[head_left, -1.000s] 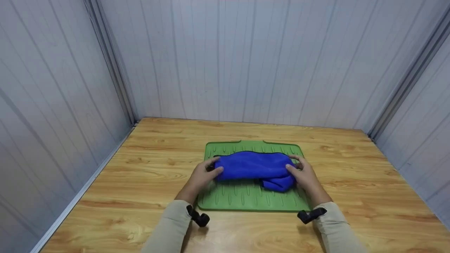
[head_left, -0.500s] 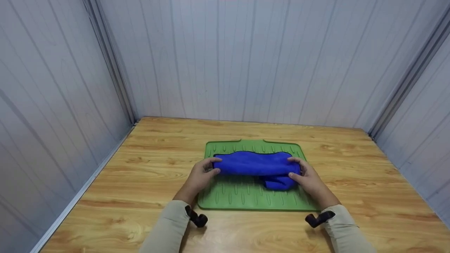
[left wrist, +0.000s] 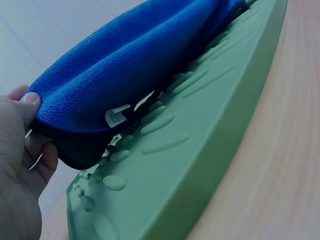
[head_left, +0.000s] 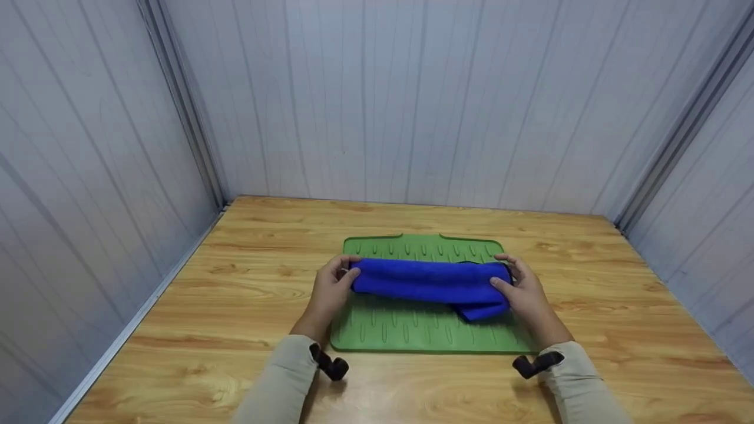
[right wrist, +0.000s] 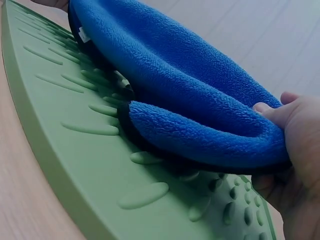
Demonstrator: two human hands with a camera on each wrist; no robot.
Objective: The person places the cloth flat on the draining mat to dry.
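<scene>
Currently both hands well apart, each gripping one end of the same cloth. Left hand (head_left: pixel 328 290): thumb on the near face, fingers bent behind, pinching the cloth (head_left: pixel 427 280) at its left end. Right hand (head_left: pixel 525 294): likewise pinching the right end, thumb on the front, one fingertip showing past the upper corner. Both forearms reach in from the near side, angled inward. Cloth is blue with dark edging, spread left to right over the mat (head_left: pixel 406 335), nearly from its left edge to its right; a folded flap hangs below at the right. Contact between flap and mat: cannot tell.

Left wrist view adds a white tag (left wrist: pixel 116 116) near the cloth's lower edge, unseen from the head. Right wrist view shows the deep fold at the right end and the rounded nubs (right wrist: pixel 230 212) on the mat.

Mat green, ribbed, rimmed, flat on the tabletop (head_left: pixel 253 282), short of its far edge. Sleeves (head_left: pixel 280 380) pale, with black mounts (head_left: pixel 337 369) at the cuffs. Ribbed wall (head_left: pixel 377 106) beyond.
</scene>
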